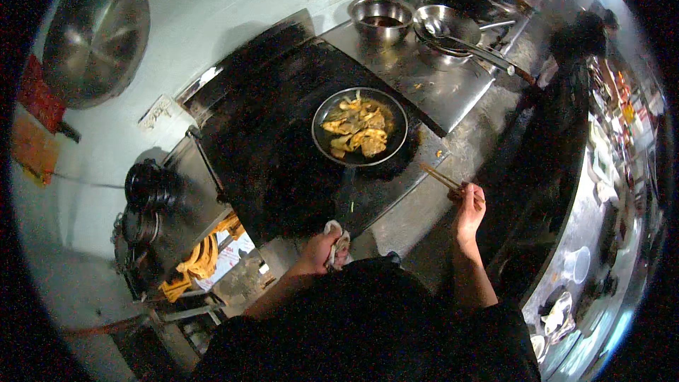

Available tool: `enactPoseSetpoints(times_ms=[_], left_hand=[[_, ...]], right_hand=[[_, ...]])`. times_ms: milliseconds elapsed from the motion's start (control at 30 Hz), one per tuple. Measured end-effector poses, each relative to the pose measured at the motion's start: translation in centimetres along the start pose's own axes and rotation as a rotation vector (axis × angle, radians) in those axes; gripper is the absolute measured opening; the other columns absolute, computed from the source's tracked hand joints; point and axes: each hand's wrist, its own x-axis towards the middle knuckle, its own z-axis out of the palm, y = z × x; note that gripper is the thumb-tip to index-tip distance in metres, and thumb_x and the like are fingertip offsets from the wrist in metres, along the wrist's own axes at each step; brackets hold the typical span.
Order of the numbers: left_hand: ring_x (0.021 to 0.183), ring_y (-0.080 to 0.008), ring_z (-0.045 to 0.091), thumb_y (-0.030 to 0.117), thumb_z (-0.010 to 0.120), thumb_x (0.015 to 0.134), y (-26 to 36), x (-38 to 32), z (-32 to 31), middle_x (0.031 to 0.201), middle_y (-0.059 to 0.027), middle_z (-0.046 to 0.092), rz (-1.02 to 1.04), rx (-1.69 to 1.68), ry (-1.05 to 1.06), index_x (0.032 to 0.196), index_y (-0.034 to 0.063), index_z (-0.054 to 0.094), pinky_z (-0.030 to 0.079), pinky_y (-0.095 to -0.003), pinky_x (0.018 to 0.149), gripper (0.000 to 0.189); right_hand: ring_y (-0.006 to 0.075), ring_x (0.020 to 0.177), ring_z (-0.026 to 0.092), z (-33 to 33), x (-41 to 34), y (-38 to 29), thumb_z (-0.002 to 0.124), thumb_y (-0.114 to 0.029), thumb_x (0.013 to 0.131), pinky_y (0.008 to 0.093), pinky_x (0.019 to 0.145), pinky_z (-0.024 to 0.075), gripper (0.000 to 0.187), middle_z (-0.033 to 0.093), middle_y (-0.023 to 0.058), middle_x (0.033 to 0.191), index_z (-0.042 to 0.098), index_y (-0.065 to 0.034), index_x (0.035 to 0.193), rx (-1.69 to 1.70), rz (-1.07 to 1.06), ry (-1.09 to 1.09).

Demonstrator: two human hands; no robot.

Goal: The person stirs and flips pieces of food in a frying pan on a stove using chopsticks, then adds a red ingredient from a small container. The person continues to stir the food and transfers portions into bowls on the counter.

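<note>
A round frying pan (pixel 395 116) with a pale rim sits on the blackened stove top (pixel 276 170). Browned pieces of food, perhaps fish or meat (pixel 358 130), lie in a little yellowish liquid inside it. My right hand (pixel 469 204) grips a pair of wooden chopsticks (pixel 440 176), whose tips point toward the stove's edge, apart from the pan. A crumpled whitish cloth (pixel 335 246) is bunched in my left hand (pixel 320 249), close to the front edge of the stove. The dark area between cloth and pan does not show clearly whether the cloth wraps a pan handle.
A steel bowl of dark liquid (pixel 381 22) and a wok with a ladle (pixel 451 32) stand on the steel counter (pixel 424 90). A dark figure, seemingly a person (pixel 578 37), is behind. Stacked black pans (pixel 148 191) are left; a cluttered counter (pixel 562 223) runs along the right.
</note>
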Motion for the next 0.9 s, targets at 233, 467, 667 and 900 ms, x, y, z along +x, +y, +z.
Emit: enactPoseSetpoints(times_ms=[233,467,667,900], left_hand=[[0.050,-0.0168,0.049,0.038,0.048,0.100,-0.5,-1.0,-0.2,0.066,-0.0070,0.053,0.042,0.112,0.166,0.092,0.0069,0.058,0.038,-0.0325,0.044,0.034],[0.054,-0.0173,0.054,0.031,0.054,0.098,0.1,-2.7,-2.2,0.070,-0.0079,0.058,0.043,0.179,0.229,0.090,0.0066,0.059,0.039,-0.0317,0.044,0.026],[0.073,-0.0243,0.066,0.030,0.056,0.097,-0.5,-4.8,-6.0,0.092,-0.0096,0.064,0.434,0.287,0.641,0.110,0.0051,0.061,0.053,-0.0408,0.056,0.028],[0.067,-0.0294,0.068,0.037,0.051,0.099,-3.3,-7.7,-6.3,0.084,-0.0144,0.067,0.632,-0.191,0.654,0.111,0.0084,0.055,0.054,-0.0439,0.054,0.031]], right_hand=[[0.0057,0.077,0.048,-3.9,-1.5,0.8,0.055,-0.022,0.101,0.0203,0.071,0.0409,0.019,0.054,-0.0034,0.081,0.060,-0.0042,0.095,0.034,0.120,0.102],[0.0064,0.075,0.051,-4.1,0.8,2.2,0.055,-0.021,0.101,0.0234,0.067,0.0455,0.020,0.057,-0.0018,0.082,0.060,-0.0041,0.091,0.064,0.043,0.024],[0.0163,0.073,0.064,0.1,7.5,3.9,0.055,-0.022,0.100,0.0329,0.069,0.0570,0.023,0.059,0.0049,0.086,0.059,-0.0005,0.096,0.111,-0.007,-0.145],[0.0139,0.076,0.061,8.6,13.8,6.9,0.055,-0.026,0.100,0.0310,0.066,0.0553,0.023,0.060,0.0034,0.083,0.057,-0.0033,0.099,0.014,-0.093,-0.396]])
